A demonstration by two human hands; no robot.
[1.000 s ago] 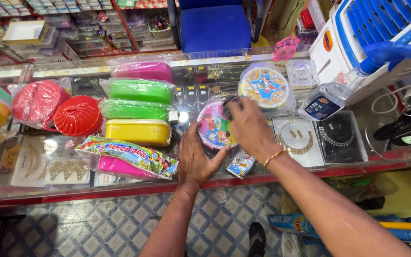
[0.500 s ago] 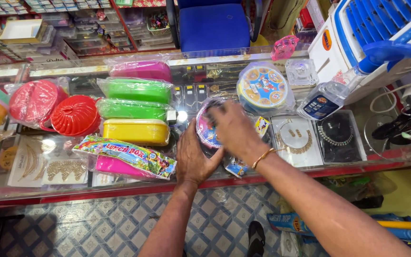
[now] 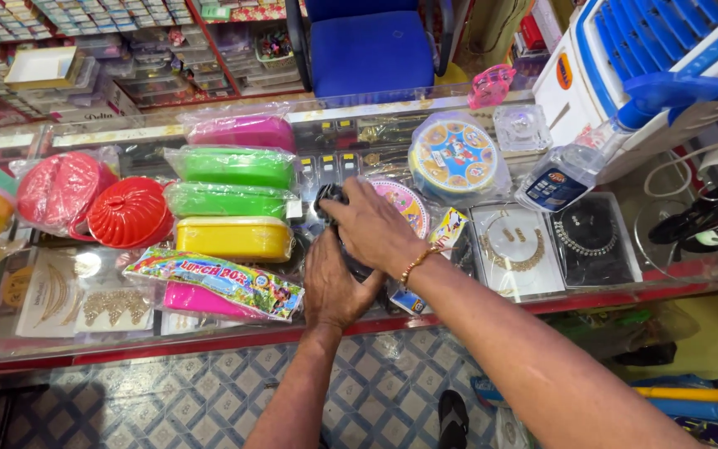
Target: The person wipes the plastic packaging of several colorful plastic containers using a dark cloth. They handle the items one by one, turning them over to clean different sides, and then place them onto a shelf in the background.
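Both the left hand (image 3: 331, 283) and right hand (image 3: 373, 226) clasp a round, colourful, plastic-wrapped plate (image 3: 405, 204).

Both forearms are bare with no sleeve in view, the left hand (image 3: 332, 278) wears nothing on its wrist or fingers, the right hand (image 3: 373, 226) carries a thin gold beaded bracelet (image 3: 416, 263) at the wrist, and a dark sandal (image 3: 452, 413) shows on one foot below.
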